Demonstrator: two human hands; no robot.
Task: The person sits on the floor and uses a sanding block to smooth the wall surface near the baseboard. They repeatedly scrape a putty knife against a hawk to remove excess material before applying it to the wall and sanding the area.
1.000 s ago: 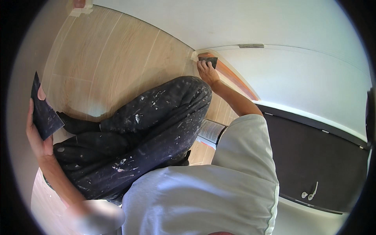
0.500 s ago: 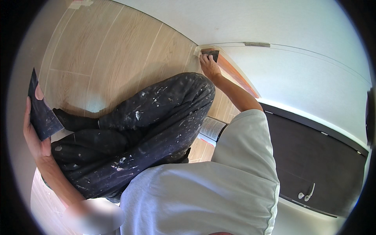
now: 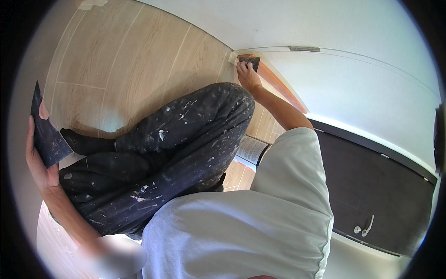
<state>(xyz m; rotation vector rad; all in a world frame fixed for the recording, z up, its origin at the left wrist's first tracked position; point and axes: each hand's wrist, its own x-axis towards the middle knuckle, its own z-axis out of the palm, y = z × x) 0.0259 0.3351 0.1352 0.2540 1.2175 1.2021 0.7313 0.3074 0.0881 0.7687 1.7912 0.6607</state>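
At the far left, my left hand (image 3: 42,174) is closed around a dark, flat board (image 3: 50,144), gripping it by its outer edge and lower end. A lump of pink filler (image 3: 43,110) sits on that board. Over by the white wall, my right hand (image 3: 248,78) pinches a small, dark spreader (image 3: 254,63). The spreader lies flat against the end of an orange-brown strip (image 3: 281,87) set along the wall's foot. Its working edge is too small to make out.
My bent legs in paint-spotted dark trousers (image 3: 186,125) lie across the wood-look floor (image 3: 134,51). A printed container (image 3: 252,149) stands beside my right arm. A dark door (image 3: 371,186) with a handle (image 3: 368,226) is at the right. Tape (image 3: 233,58) marks the wall corner.
The view has shifted slightly. A bit more of the orange-brown strip shows around the spreader in my right hand. My left hand keeps its hold on the board.
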